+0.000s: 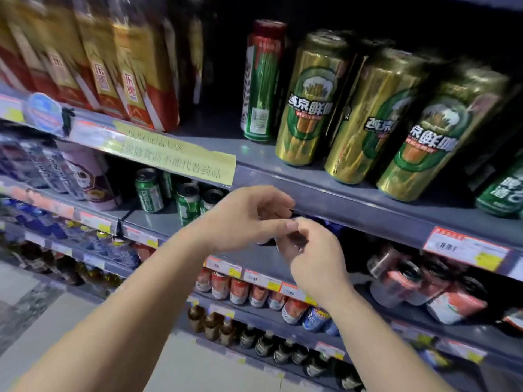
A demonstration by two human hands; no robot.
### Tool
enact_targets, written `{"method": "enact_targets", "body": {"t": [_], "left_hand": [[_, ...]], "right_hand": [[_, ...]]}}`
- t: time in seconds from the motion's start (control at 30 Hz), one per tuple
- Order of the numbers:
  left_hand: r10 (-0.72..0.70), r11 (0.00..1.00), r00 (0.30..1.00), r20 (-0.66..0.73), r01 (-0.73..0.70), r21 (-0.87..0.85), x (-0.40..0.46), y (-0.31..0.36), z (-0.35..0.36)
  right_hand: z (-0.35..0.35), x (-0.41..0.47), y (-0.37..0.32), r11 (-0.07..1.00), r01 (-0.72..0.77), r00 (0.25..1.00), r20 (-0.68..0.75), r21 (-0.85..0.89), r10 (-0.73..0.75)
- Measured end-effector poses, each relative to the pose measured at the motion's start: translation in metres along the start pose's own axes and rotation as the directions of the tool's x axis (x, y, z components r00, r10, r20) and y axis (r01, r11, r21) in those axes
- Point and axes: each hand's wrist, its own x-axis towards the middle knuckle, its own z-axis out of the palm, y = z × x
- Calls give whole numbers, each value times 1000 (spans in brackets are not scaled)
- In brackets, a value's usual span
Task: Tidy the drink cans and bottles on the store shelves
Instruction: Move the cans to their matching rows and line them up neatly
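My left hand (249,219) and my right hand (314,256) meet in front of the second shelf's edge (353,205). Both curl their fingers round a small dark can (267,242) that is mostly hidden between them. Three tall gold beer cans (311,103) stand on the shelf above, with a red-and-green can (261,80) to their left. Short green cans (148,190) stand on the second shelf, left of my hands.
Red-and-gold boxes (135,77) fill the upper shelf's left side. A yellow paper notice (175,154) hangs on that shelf's edge. Lower shelves hold orange-labelled cans (239,290), brown bottles (266,343) and wrapped can packs (424,284). Pale floor (42,321) lies at lower left.
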Motion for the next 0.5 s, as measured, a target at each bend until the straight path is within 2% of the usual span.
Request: {"method": "enact_targets", "body": {"t": [0.1, 0.27, 0.43, 0.5], "left_hand": [[74, 993, 994, -84, -81, -87, -2, 23, -27], [118, 983, 927, -357, -161, -92, 23, 40, -60], [129, 982, 878, -461, -178, -64, 57, 37, -68], [158, 985, 825, -542, -172, 26, 73, 32, -63]], "right_hand": [[-12, 9, -42, 988, 139, 988, -74, 70, -134], [-29, 35, -78, 968, 228, 955, -215, 103, -203], [-44, 42, -81, 982, 179, 934, -326, 62, -149], [-51, 40, -79, 986, 163, 922, -363, 42, -137]]}}
